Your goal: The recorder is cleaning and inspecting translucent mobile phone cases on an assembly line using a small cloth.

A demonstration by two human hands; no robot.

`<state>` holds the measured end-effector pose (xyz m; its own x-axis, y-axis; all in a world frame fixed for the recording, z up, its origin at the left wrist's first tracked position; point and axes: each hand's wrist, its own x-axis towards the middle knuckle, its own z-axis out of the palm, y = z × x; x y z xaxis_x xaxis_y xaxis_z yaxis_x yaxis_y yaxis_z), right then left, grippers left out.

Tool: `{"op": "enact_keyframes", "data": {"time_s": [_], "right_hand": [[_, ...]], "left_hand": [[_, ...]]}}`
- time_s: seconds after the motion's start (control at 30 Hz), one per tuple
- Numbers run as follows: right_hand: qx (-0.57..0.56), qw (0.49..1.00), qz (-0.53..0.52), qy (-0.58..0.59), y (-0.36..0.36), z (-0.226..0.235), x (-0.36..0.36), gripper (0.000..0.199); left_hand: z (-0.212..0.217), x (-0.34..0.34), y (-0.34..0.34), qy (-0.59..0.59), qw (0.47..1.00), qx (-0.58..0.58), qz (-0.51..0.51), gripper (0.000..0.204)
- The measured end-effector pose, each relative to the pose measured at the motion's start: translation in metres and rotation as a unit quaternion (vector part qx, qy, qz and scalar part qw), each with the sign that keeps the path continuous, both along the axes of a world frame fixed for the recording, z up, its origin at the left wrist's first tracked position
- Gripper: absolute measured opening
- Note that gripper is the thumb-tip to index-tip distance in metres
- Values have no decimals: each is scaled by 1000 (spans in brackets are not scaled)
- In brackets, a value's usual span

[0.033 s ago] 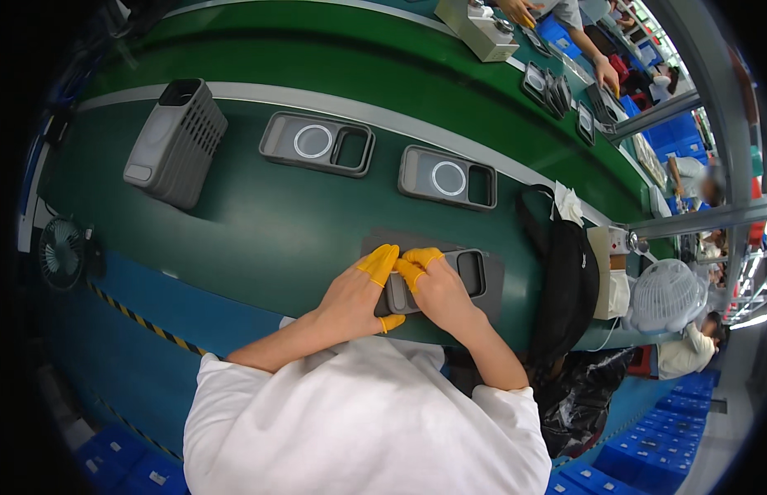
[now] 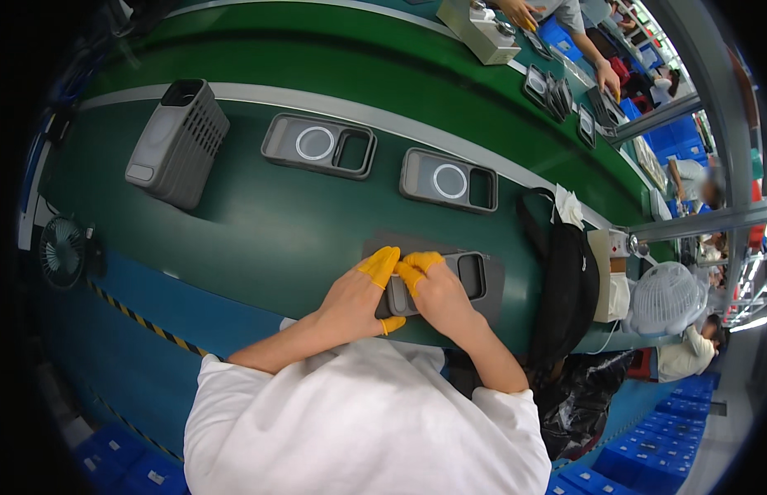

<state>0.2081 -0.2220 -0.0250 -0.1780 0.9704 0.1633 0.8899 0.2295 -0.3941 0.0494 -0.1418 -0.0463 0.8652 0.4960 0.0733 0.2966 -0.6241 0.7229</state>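
A grey phone case (image 2: 397,299) lies on a dark grey mat (image 2: 494,285) near the front edge of the green bench. My left hand (image 2: 356,297), yellow finger cots on its fingers and thumb, spans the case's left end. Its fingers reach the far edge and its thumb sits by the near edge. Above the middle of the case my right hand (image 2: 438,292), also in yellow cots, has its fingers curled into a pinch. Whatever lies between those fingertips is hidden. The case's right end, with a rectangular opening, shows beyond my right hand.
Two similar cases with white rings, a left one (image 2: 316,144) and a right one (image 2: 446,178), lie farther back. A stack of cases (image 2: 179,144) stands at left. At right are a black bag (image 2: 565,280) and a white fan (image 2: 665,295). A co-worker's hand (image 2: 608,78) is across the belt.
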Motion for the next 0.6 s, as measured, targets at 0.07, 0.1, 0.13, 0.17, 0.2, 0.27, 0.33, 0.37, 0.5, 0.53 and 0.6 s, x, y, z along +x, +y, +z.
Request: {"op": "enact_keyframes", "data": {"time_s": [0.07, 0.1, 0.13, 0.17, 0.2, 0.27, 0.33, 0.37, 0.5, 0.53, 0.6], "right_hand": [[-39, 999, -22, 3, -9, -1, -2, 31], [-40, 999, -21, 4, -17, 0, -2, 31], [-67, 997, 29, 25, -25, 1, -1, 30], [-94, 991, 79, 47, -28, 4, 0, 29], [-101, 988, 93, 70, -30, 9, 0, 25], [-97, 991, 81, 44, -19, 16, 0, 25], [-91, 993, 67, 18, -4, 12, 0, 24], [-51, 998, 37, 24, 4, 2, 1, 24], [-59, 997, 35, 31, -8, 4, -5, 26], [-53, 995, 75, 40, -18, 8, -5, 27], [-91, 993, 71, 32, -35, 14, -3, 28]], "left_hand": [[-1, -1, -1, -6, 1000, 8, 2, 88], [-2, -2, -1, -12, 1000, 17, 2, 87], [-3, -2, -2, -12, 1000, 16, 2, 87], [-4, -3, -2, -17, 999, 29, 3, 87], [-6, -3, -2, -21, 999, 43, 3, 87], [-6, -2, -3, -29, 998, 49, 5, 88], [-6, -2, -2, -36, 998, 56, 4, 88], [-7, -2, -1, -36, 998, 54, 1, 88], [-8, -1, 0, -37, 998, 43, -7, 89], [-7, -1, 0, -38, 998, 42, -8, 89], [-8, -2, -1, -26, 998, 50, -6, 88]]}}
